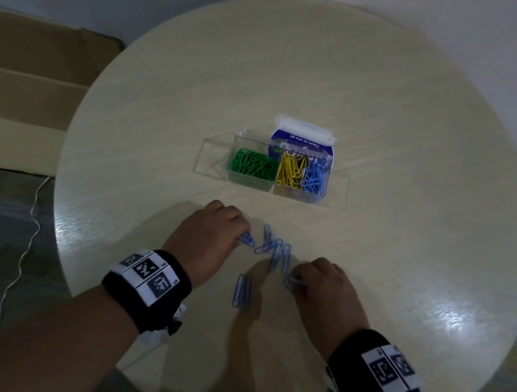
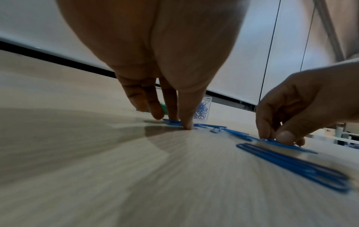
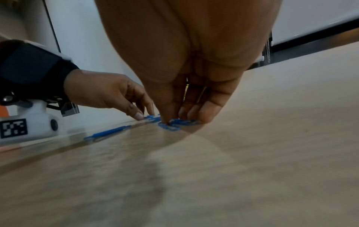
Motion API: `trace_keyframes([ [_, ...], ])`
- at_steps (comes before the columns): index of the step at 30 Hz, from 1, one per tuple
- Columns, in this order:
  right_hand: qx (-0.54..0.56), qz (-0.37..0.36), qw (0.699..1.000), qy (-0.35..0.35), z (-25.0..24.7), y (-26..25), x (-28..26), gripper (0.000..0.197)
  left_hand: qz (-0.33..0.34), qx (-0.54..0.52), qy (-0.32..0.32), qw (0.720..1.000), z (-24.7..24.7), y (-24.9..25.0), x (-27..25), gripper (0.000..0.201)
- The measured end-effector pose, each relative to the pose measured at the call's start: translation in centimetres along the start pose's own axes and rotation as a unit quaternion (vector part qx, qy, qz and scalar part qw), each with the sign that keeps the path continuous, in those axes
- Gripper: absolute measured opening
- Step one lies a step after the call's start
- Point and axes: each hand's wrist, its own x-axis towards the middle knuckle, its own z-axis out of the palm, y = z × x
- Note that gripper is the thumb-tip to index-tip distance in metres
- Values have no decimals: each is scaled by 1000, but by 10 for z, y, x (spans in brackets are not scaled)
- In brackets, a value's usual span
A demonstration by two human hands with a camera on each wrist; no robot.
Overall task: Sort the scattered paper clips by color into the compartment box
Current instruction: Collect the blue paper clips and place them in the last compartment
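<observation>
A clear compartment box (image 1: 259, 139) stands mid-table with green clips (image 1: 251, 163), yellow clips (image 1: 289, 173) and blue clips (image 1: 313, 180) in separate sections. Several loose blue paper clips (image 1: 276, 247) lie on the table between my hands, and a pair (image 1: 243, 291) lies nearer to me. My left hand (image 1: 243, 236) (image 2: 174, 121) pinches blue clips (image 2: 172, 122) at the left of the cluster, against the tabletop. At the right of the cluster my right hand (image 1: 292, 281) (image 3: 174, 119) pinches a blue clip (image 3: 169, 126) between thumb and fingers.
The table (image 1: 388, 147) is round and pale wood. A white and blue wipes packet (image 1: 304, 136) lies right behind the box, and a clear lid (image 1: 212, 160) lies at the box's left. Beyond the table's left edge are a cardboard box (image 1: 19, 82) and a thin cable (image 1: 29, 231).
</observation>
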Motion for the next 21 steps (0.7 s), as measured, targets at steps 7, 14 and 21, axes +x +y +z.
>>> trace_keyframes([
  [7, 27, 31, 999, -3, 0, -1, -13, 11, -126, -60, -29, 990, -6, -5, -11, 10],
  [14, 24, 38, 997, -55, 1, -1, -17, 8, -129, -44, -118, 984, -18, 9, -3, 7],
  [21, 73, 18, 992, -99, -16, 10, -20, 12, -150, -259, 36, 954, -45, 46, 50, 12],
])
